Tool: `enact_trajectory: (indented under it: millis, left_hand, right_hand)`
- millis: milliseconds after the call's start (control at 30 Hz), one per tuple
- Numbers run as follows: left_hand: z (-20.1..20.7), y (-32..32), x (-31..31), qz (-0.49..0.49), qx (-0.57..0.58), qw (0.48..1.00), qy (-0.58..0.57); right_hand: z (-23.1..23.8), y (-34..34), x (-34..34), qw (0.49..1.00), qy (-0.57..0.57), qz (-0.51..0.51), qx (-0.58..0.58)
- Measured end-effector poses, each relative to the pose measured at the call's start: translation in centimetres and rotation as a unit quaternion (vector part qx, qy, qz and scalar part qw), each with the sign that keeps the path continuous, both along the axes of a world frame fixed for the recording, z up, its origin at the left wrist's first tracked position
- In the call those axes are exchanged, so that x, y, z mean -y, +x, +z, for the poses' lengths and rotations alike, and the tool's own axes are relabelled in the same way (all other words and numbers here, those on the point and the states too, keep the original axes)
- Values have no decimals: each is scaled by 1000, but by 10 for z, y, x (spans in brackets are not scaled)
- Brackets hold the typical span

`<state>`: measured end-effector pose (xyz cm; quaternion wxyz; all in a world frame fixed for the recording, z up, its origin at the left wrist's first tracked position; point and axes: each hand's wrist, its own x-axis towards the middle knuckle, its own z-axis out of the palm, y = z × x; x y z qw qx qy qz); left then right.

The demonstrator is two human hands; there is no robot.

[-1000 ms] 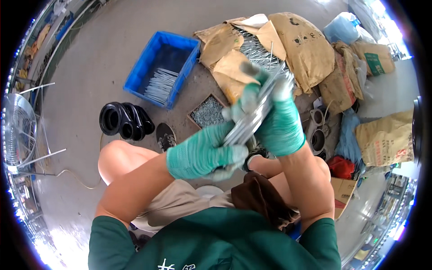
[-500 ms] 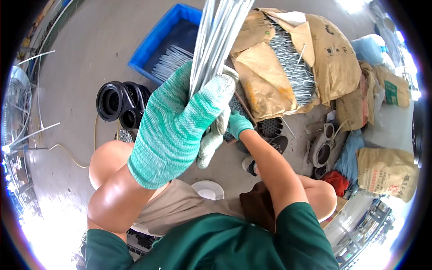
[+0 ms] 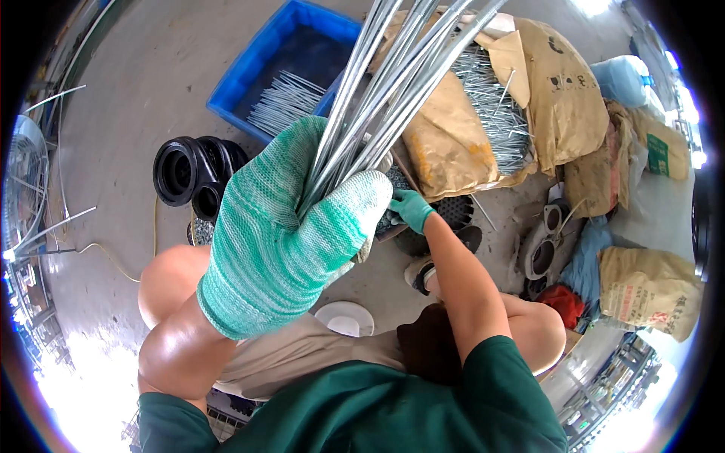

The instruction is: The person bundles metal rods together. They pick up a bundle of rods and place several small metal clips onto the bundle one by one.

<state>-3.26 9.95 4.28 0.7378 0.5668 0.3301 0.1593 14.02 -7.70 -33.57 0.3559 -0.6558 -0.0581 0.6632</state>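
The grey concrete floor (image 3: pixel 113 189) carries everything here. Toward its far edge sits a blue plastic crate (image 3: pixel 253 57), and right of that an open brown paper sack (image 3: pixel 449 143) lies against a full brown sack (image 3: pixel 563 98). A small tray (image 3: pixel 408 170), partly hidden, sits beside the open sack's left side; a thin rod (image 3: pixel 483 212) lies off its near edge. Black ring-shaped parts (image 3: pixel 177 170) sit toward the floor's left edge, pale metal flanges (image 3: pixel 534 245) toward the right, a round white object (image 3: pixel 347 308) toward the near edge.
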Motion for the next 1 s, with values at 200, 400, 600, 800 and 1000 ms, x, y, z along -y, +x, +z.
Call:
enact_trajectory:
  millis: [200,400,600,800,1000]
  left_hand:
    - [4,2,8,-29,18,999,-23]
    - [4,1,15,-52,37,996,-67]
    - [2,-3,22,-102,38,991,-76]
    - [-4,-17,29,-135,61,985,-94]
    - [-7,-23,36,-172,53,979,-96]
  right_hand:
    - [49,13,14,958,63,-143,-241]
    - [105,12,5,919,161,-126,-338]
    - [185,11,-6,954,179,-67,-231]
    - [295,11,6,957,255,-50,-130]
    - [365,6,22,896,385,-176,-132]
